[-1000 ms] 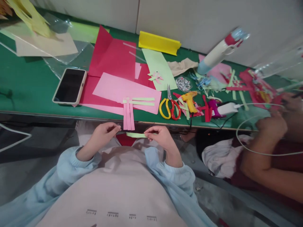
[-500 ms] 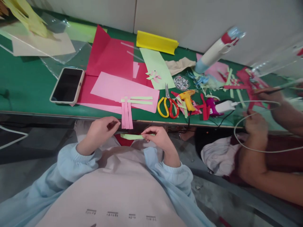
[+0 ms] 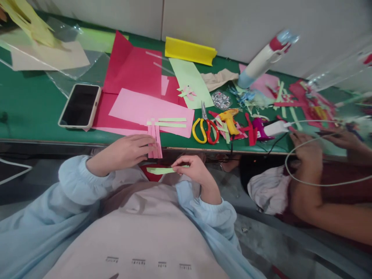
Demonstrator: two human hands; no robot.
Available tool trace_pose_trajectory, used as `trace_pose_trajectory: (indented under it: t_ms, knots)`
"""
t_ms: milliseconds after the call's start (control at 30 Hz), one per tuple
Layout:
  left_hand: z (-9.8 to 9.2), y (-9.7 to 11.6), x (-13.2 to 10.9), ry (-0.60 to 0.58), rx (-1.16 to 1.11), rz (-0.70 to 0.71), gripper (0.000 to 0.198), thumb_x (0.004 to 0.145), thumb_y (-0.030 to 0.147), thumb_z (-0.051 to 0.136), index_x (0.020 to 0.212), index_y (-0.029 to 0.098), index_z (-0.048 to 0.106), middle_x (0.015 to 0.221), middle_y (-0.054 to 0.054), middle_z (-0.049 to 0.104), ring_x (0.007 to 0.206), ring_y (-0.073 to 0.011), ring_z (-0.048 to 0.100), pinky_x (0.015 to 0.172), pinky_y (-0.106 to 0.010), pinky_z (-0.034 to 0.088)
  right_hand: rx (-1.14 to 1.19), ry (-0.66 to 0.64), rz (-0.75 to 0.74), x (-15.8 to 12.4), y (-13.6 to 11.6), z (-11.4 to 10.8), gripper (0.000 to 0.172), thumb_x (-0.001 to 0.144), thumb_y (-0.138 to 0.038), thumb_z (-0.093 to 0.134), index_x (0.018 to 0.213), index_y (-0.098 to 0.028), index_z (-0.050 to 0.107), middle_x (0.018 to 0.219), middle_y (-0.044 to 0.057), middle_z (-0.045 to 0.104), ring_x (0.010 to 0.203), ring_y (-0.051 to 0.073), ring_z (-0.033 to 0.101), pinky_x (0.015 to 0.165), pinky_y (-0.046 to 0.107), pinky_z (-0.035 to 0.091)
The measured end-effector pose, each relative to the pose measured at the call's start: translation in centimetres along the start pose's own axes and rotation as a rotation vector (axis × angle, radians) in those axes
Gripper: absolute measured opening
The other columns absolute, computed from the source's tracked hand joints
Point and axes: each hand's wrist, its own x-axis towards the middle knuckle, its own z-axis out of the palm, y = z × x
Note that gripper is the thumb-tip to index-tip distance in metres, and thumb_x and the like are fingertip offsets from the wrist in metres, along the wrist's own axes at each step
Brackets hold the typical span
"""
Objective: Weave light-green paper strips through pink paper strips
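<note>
My right hand [image 3: 190,170] pinches a light green paper strip [image 3: 159,170] below the table's front edge, over my lap. My left hand [image 3: 130,149] reaches forward with fingers stretched out, its tips touching the lower ends of the pink paper strips [image 3: 155,141] that hang over the edge. Those pink strips are crossed by two green strips [image 3: 171,122] lying on a pink sheet [image 3: 139,108]. A red paper piece [image 3: 152,174] lies on my lap under the green strip.
On the green table [image 3: 29,116]: a phone [image 3: 80,106], red sheets [image 3: 133,71], yellow-handled scissors [image 3: 205,130], a yellow glue gun [image 3: 229,120], a folded yellow paper [image 3: 190,50], a bottle [image 3: 261,60] and paper scraps. A co-worker's hands [image 3: 308,149] work at the right.
My left hand has let go near the green strip and moved forward to the hanging pink strips, fingers opening. My right hand keeps the green strip. The co-worker's hands shifted.
</note>
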Motion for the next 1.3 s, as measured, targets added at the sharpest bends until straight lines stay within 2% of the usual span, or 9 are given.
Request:
trace_pose_trajectory:
  t_ms: [233, 533, 767, 867, 1000, 1100, 1300]
  knots:
    - [-0.2, -0.9, 0.2, -0.076, -0.027, 0.001, 0.034, 0.1, 0.021, 0.043, 0.12, 0.019, 0.07, 0.13, -0.01, 0.068, 0.132, -0.0263, 0.056, 0.117, -0.043, 0.042, 0.008, 0.008, -0.053, 0.1, -0.1, -0.1, 0.012, 0.069, -0.027, 0.077, 0.074, -0.016, 0.077, 0.073, 0.004, 0.072, 0.057, 0.011, 0.057, 0.058, 0.026, 0.049]
    - [0.1, -1.1, 0.1, -0.017, -0.164, -0.055, 0.034, 0.1, 0.028, 0.046, 0.123, 0.022, 0.071, 0.126, -0.009, 0.072, 0.127, -0.0262, 0.061, 0.115, -0.044, 0.044, 0.068, 0.035, -0.112, 0.6, 0.8, -0.2, 0.017, 0.069, -0.034, 0.081, 0.072, -0.018, 0.076, 0.075, 0.004, 0.072, 0.055, 0.011, 0.057, 0.057, 0.026, 0.049]
    - [0.0, -0.5, 0.4, -0.003, -0.064, -0.055, 0.035, 0.1, 0.023, 0.043, 0.121, 0.02, 0.071, 0.125, -0.01, 0.072, 0.122, -0.025, 0.063, 0.11, -0.042, 0.048, 0.097, 0.046, -0.085, 0.8, 1.9, 0.3, 0.022, 0.069, -0.039, 0.08, 0.075, -0.018, 0.075, 0.074, 0.003, 0.071, 0.054, 0.011, 0.056, 0.057, 0.027, 0.049]
    - [-0.1, -0.2, 0.6, -0.001, -0.005, -0.038, 0.035, 0.1, 0.022, 0.043, 0.12, 0.018, 0.07, 0.123, -0.011, 0.072, 0.118, -0.025, 0.065, 0.107, -0.043, 0.051, 0.004, 0.018, -0.131, 0.7, 1.8, 0.5, 0.016, 0.079, -0.033, 0.071, 0.083, -0.018, 0.077, 0.082, 0.004, 0.071, 0.06, 0.011, 0.058, 0.061, 0.027, 0.05]
    - [0.2, -0.1, 0.8, 0.041, 0.011, -0.065, 0.034, 0.1, 0.024, 0.042, 0.117, 0.02, 0.071, 0.117, -0.01, 0.074, 0.111, -0.0222, 0.068, 0.103, -0.039, 0.053, -0.246, 0.028, -0.298, 0.4, 0.9, 1.3, 0.02, 0.088, -0.021, 0.058, 0.09, -0.021, 0.078, 0.087, 0.005, 0.07, 0.081, 0.015, 0.064, 0.077, 0.028, 0.05]
    - [0.5, -0.2, 0.9, 0.063, -0.025, -0.104, 0.033, 0.101, 0.029, 0.043, 0.114, 0.021, 0.072, 0.116, -0.008, 0.074, 0.108, -0.0214, 0.069, 0.1, -0.037, 0.053, -0.339, 0.015, -0.342, 0.3, 0.2, 2.3, 0.023, 0.088, -0.018, 0.057, 0.094, -0.021, 0.079, 0.084, 0.004, 0.07, 0.076, 0.014, 0.063, 0.072, 0.026, 0.047]
    - [0.6, -0.2, 0.9, 0.074, -0.033, -0.12, 0.034, 0.1, 0.029, 0.042, 0.111, 0.02, 0.073, 0.116, -0.009, 0.075, 0.106, -0.023, 0.069, 0.097, -0.037, 0.053, -0.405, -0.014, -0.312, 0.6, 0.0, 3.7, 0.039, 0.084, -0.014, 0.056, 0.116, -0.021, 0.076, 0.096, 0.005, 0.074, 0.075, 0.013, 0.063, 0.07, 0.024, 0.048]
